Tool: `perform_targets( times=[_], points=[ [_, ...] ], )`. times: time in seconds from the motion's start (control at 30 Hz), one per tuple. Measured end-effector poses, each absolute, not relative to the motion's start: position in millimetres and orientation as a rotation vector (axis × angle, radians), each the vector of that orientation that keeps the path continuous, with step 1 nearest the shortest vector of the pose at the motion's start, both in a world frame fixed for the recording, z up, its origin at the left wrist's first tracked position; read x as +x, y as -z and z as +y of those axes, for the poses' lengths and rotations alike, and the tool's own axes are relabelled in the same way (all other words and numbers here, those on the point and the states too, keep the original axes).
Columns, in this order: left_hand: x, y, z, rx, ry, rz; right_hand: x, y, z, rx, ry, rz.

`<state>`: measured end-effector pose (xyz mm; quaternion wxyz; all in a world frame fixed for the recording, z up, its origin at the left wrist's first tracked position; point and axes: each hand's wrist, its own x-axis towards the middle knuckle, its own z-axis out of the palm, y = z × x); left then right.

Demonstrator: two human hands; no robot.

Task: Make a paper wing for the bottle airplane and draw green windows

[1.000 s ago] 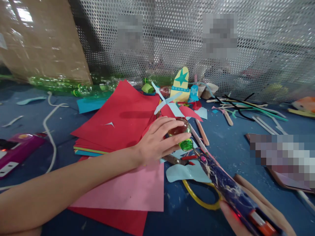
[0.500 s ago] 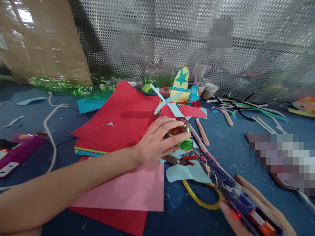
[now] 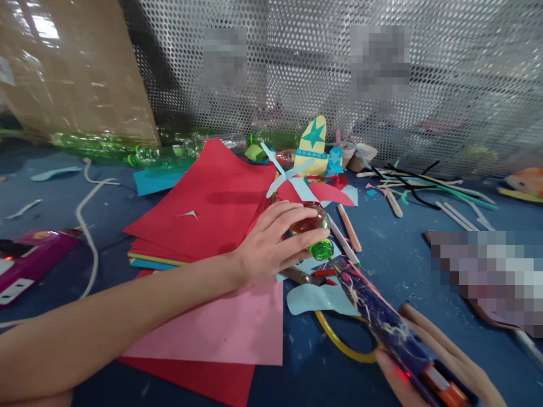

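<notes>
My left hand [image 3: 278,240] is closed around a small green plastic bottle [image 3: 321,249], its capped or necked end pointing toward the lower right. In my right hand [image 3: 445,356] is a dark blue glue gun [image 3: 390,319] with pale strands of glue stuck over its body. The nozzle tip is close to the bottle's green end; whether they touch I cannot tell. Beneath the two lie pliers with red handles [image 3: 326,277], a light blue paper piece [image 3: 320,299] and a yellow scissor-like loop [image 3: 345,345]. My right fingers are partly hidden behind the gun.
A stack of red paper [image 3: 203,198] and a pink sheet [image 3: 220,333] lie left of centre. A purple power strip [image 3: 38,260] with a white cable [image 3: 87,232] is at left. A paper rocket [image 3: 313,144], sticks [image 3: 394,203] and green bottles [image 3: 80,146] line the back.
The glue gun has shifted slightly left and down, its nozzle drawing a little away from the bottle's green end. My left hand and the bottle have hardly moved.
</notes>
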<state>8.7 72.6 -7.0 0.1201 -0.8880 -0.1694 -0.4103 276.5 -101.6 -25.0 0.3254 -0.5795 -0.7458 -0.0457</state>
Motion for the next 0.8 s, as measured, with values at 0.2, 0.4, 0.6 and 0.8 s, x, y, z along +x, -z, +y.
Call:
perform_targets(
  times=[0.2, 0.4, 0.6, 0.8],
  points=[
    [9.1, 7.6, 73.2, -2.61, 1.206, -0.487, 277.2, 27.0, -101.5, -1.461, 0.151, -2.053],
    [8.4, 6.9, 73.1, -2.616, 1.197, -0.492, 269.5, 22.8, -98.9, -1.44, 0.141, -2.04],
    [7.7, 7.2, 72.8, -2.612, 1.187, -0.506, 275.0, 23.2, -99.6, -1.456, 0.109, -2.053],
    [8.6, 7.9, 72.9, -2.597, 1.216, -0.499, 278.2, 24.9, -100.7, -1.489, 0.136, -2.009]
  ],
)
